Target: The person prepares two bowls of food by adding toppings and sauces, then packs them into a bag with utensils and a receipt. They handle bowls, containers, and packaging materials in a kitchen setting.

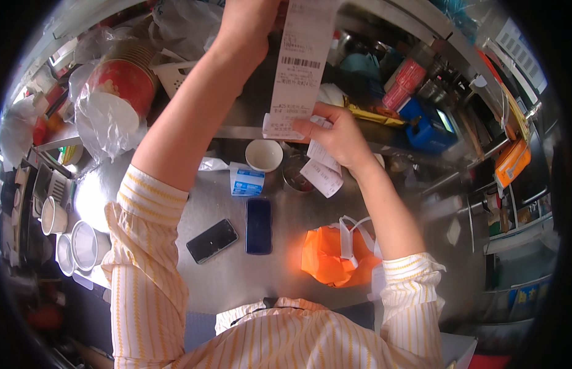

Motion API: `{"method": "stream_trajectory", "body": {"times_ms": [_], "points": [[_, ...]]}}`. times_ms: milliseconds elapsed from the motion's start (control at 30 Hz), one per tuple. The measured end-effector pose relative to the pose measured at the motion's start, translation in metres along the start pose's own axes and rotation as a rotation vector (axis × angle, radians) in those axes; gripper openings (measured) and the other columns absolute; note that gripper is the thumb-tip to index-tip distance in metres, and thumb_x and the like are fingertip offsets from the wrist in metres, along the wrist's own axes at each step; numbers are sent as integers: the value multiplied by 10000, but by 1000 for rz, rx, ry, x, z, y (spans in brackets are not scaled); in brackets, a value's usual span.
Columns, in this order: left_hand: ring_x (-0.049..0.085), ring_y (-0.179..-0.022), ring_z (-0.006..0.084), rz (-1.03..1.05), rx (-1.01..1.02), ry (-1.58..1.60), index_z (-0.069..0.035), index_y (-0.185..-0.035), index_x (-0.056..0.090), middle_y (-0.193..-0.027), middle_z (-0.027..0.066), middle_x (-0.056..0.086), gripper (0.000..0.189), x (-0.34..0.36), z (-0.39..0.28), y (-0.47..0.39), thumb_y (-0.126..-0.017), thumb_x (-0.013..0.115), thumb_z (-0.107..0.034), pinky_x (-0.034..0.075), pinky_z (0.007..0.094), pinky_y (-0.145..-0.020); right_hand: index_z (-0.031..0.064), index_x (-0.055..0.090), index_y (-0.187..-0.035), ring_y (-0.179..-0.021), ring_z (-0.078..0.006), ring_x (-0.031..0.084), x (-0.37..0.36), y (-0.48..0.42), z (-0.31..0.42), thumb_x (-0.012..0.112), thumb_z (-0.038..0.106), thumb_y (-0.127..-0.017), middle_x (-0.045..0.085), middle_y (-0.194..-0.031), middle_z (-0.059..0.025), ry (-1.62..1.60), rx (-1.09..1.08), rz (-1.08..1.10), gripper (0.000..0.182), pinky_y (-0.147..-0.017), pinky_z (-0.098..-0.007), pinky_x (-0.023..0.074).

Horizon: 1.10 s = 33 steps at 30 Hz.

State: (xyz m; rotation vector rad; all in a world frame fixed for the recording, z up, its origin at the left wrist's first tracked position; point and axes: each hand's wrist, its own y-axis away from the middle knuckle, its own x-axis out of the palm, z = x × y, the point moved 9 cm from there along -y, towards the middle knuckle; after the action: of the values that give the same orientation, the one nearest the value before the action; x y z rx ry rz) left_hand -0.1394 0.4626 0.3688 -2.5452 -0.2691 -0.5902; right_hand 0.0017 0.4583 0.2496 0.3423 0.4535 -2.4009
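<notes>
My right hand (336,133) pinches the lower end of a long printed paper receipt strip (298,60) between thumb and fingers. More folded receipt slips (323,173) hang below that hand. The strip bears printing and a barcode and runs up past the top edge of the picture. My left hand (251,20) is raised at the top, beside the strip's upper part. Its fingers are cut off, so what it holds is hidden. Beneath my arms, a black phone (212,241) and a dark blue phone (258,226) lie on the steel counter (281,281).
An orange bag (336,258) with white handles sits on the counter at right. Toward the back are a white bowl (264,155), a blue-and-white packet (246,181) and a metal container (297,176). Plastic tubs (90,244) stand at left. A shelf above holds stacked red tubs (124,85) and a blue device (429,124).
</notes>
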Motion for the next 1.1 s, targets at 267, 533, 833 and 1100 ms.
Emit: {"method": "stream_trajectory", "body": {"times_ms": [267,533,833,1100], "points": [[607,-669,172,72,35,41,25,-939,580,-813,95,632,245,10,-5,6,-829,583,-194,494,286,-580,-32,607,-889,-849,-121,566,18,41,-10,618,73,-789,628,-923,-64,-40,-60,65,145,-797,-259,433],[611,-677,173,59,10,42,20,-981,565,-826,93,632,276,5,-1,3,-841,578,-218,503,296,-597,-47,588,-866,-776,-86,550,13,53,-9,569,82,-821,627,-818,-54,-46,-14,-11,138,-714,-229,437],[606,-741,148,192,-55,-95,40,-996,563,-873,79,629,335,3,27,43,-796,651,-214,497,288,-658,-36,575,-865,-760,-76,540,7,59,-7,556,79,-830,608,-814,-37,-75,11,-33,122,-698,-228,439],[608,-811,142,142,-372,30,30,-1023,570,-913,79,633,259,-18,78,106,-855,581,-166,495,271,-719,-33,568,-843,-735,-77,531,-3,64,1,565,93,-831,599,-790,-31,-105,65,-12,126,-682,-237,441]]}}
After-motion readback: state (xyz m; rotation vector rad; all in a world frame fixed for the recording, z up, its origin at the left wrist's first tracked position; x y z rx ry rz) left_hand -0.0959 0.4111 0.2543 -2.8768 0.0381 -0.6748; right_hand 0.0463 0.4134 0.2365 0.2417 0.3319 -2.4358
